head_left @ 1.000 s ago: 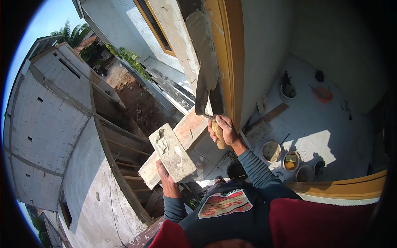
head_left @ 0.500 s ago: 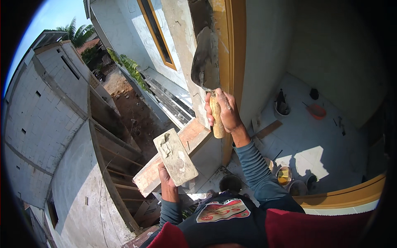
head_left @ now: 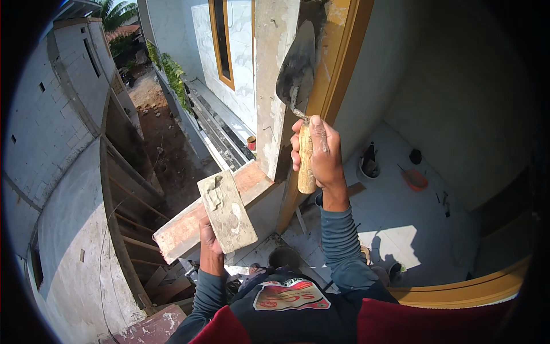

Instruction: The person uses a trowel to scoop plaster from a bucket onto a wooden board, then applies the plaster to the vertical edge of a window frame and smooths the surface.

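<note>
Wooden handle [head_left: 306, 160] of the trowel [head_left: 298, 66] sits in the right hand [head_left: 323, 152]: fingers wrapped round, thumb laid along the top near the neck, probably to steer the blade. Left hand [head_left: 208, 234] grips the board [head_left: 230, 218] at its lower left edge, thumb side showing, fingers mostly hidden beneath. Board face up with a mortar dab [head_left: 214, 195] near its far end; likely kept roughly level so the dab stays put, and close to the right hand for easy reach.

Trowel is directly beyond the right hand, in front of the wall edge [head_left: 274, 97] and just beside the yellow-brown frame [head_left: 346, 46]. Blade touching the wall or not: cannot tell. Trowel tip points away from the person, leaning slightly right; long axis runs nearly straight out from the body, blade offset a little left of the handle. Board's long axis is slanted, far end left, near end right.

Ledge [head_left: 177, 232] runs under the board, from left of the left hand to the wall edge. Dark bucket [head_left: 285, 258] below, between the forearms; orange pan [head_left: 415, 179] on the floor, well right of the right hand.
</note>
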`<state>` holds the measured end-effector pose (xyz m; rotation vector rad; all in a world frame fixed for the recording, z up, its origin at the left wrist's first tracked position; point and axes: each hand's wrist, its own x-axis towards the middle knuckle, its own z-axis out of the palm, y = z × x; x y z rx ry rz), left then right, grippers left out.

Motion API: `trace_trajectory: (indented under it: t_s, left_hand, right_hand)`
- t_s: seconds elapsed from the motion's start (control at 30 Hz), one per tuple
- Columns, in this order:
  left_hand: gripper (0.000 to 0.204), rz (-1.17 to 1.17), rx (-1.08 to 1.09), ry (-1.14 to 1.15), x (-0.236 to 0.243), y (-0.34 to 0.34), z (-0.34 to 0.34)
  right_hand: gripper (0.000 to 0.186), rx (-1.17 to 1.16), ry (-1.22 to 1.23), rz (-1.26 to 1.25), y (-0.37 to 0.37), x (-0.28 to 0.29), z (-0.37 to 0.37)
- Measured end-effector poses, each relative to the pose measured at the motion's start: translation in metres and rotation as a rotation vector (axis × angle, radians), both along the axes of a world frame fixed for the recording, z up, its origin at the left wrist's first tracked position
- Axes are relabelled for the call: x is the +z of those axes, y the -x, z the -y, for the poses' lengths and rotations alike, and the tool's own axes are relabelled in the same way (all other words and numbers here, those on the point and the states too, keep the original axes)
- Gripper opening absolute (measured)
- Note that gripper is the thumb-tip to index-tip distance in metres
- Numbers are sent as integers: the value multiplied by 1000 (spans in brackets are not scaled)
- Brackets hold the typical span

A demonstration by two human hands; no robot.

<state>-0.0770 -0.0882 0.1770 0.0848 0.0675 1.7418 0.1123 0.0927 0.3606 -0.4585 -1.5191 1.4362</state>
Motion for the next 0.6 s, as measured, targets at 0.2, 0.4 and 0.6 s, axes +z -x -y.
trace_trajectory:
  t_s: [0.2,0.4,0.6]
  left_hand:
    - [48,48,14,61,-8,-12,-1]
    - [47,17,22,54,-11,-7,4]
    - [47,-13,48,85,-7,-3,8]
  right_hand:
    - [44,-20,178,9,-12,-56,-3]
    - [44,27,276,-37,-12,-124,3]
    - [45,54,393,-68,-4,-174,9]
